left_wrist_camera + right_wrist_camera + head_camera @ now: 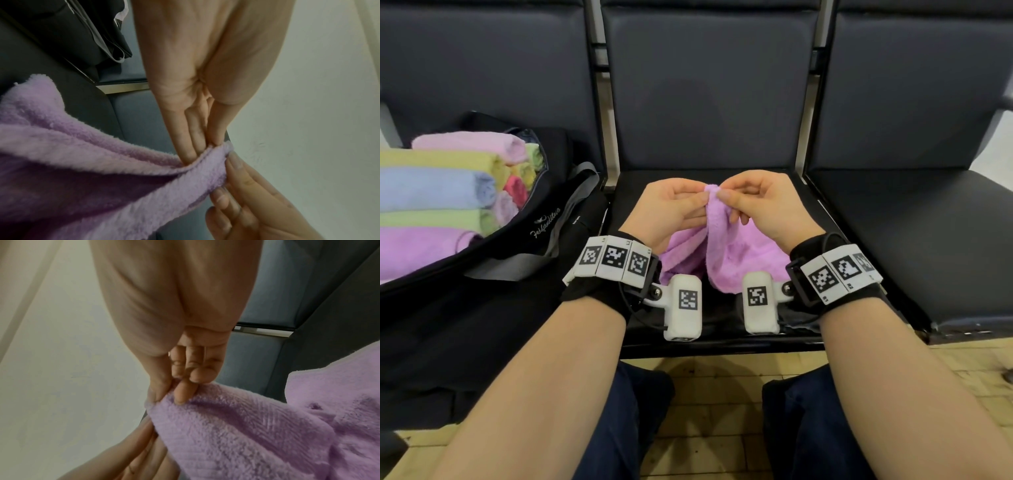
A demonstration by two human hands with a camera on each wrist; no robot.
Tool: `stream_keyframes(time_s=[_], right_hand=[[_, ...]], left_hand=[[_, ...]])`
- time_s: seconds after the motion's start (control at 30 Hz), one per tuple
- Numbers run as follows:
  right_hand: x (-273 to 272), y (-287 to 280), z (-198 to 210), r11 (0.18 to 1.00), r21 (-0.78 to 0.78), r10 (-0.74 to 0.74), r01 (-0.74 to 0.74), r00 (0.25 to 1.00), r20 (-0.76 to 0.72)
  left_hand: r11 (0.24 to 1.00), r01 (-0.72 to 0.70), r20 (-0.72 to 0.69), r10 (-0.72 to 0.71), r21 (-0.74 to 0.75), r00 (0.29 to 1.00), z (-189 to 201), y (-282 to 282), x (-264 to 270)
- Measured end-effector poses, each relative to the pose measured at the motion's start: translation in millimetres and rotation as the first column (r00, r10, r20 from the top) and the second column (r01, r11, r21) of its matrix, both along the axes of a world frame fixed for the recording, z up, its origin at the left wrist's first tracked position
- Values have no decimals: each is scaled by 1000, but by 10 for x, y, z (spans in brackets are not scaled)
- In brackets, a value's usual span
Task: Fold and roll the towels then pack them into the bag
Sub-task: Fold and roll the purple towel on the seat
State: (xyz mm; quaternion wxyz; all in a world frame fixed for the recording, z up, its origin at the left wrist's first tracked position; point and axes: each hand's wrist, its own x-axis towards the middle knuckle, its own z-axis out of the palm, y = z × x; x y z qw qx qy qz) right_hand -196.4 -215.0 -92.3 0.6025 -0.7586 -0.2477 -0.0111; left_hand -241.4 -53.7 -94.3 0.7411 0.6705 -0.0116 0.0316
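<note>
A purple fleece towel (722, 253) hangs bunched over the middle black seat (835, 240). Both hands meet at its top corner. My left hand (674, 205) pinches that corner between thumb and fingertips, and my right hand (756, 202) pinches the same corner from the other side. In the left wrist view the towel (82, 170) drapes down to the left from my left hand (207, 146). In the right wrist view the towel (246, 426) falls to the right of my right hand (174, 392). The black bag (541, 219) lies open on the left seat.
Several rolled towels (438, 192) in pink, yellow, blue, green and purple fill the bag. Grey bag straps (571, 205) trail toward the middle seat. The right seat (928, 240) is bare. My knees and a tiled floor (715, 394) are below.
</note>
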Motion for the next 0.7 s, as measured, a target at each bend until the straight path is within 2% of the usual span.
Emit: stream_keyframes(time_s=[0.27, 0.47, 0.63, 0.7], right_hand=[[-34, -15, -4, 997, -5, -80, 80, 997, 8], [-62, -24, 37, 999, 1, -52, 52, 998, -21], [-13, -75, 83, 998, 48, 34, -28, 991, -127], [33, -77, 89, 997, -24, 66, -70, 990, -128]], left_hand=[[1000, -20, -16, 20, 4, 1000, 39, -34, -26], [1000, 6, 19, -6, 4, 1000, 11, -21, -40], [998, 55, 29, -55, -2, 998, 40, 48, -81], [997, 63, 33, -64, 40, 997, 64, 93, -91]])
